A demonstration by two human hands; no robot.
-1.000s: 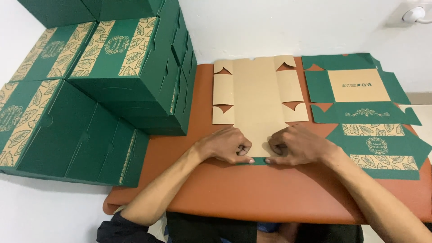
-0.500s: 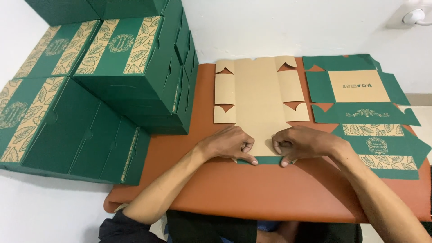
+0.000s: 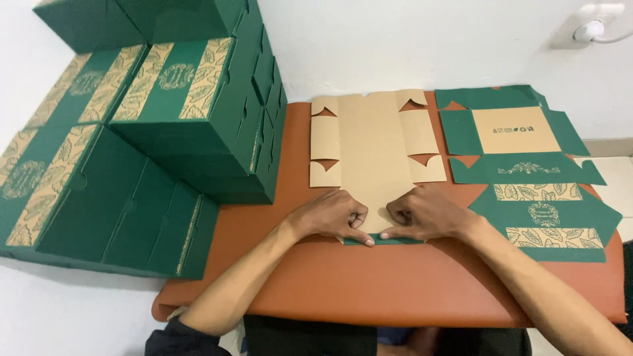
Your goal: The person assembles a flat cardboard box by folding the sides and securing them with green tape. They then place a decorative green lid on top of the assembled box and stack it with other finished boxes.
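**Hands press flat box blank on bench**

A flat cardboard box blank (image 3: pixel 372 155), brown side up, lies mid-bench w/ its near green edge folded over. The left hand (image 3: pixel 330 216) & right hand (image 3: pixel 425 214), fingers curled, pinch and press that fold. Just right: a stack of green printed blanks (image 3: pixel 527 171). At left, assembled green boxes (image 3: pixel 178 112) stand piled beside the orange-brown bench (image 3: pixel 395 283).

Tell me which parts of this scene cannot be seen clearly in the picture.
- Near edge of the flat brown box blank, head view: covered by the left hand and right hand.
- Small print on the green box blank: too small to tell.
- Stack of green boxes: cut off by the top and left edges.
- Person's body: hidden below the orange table.
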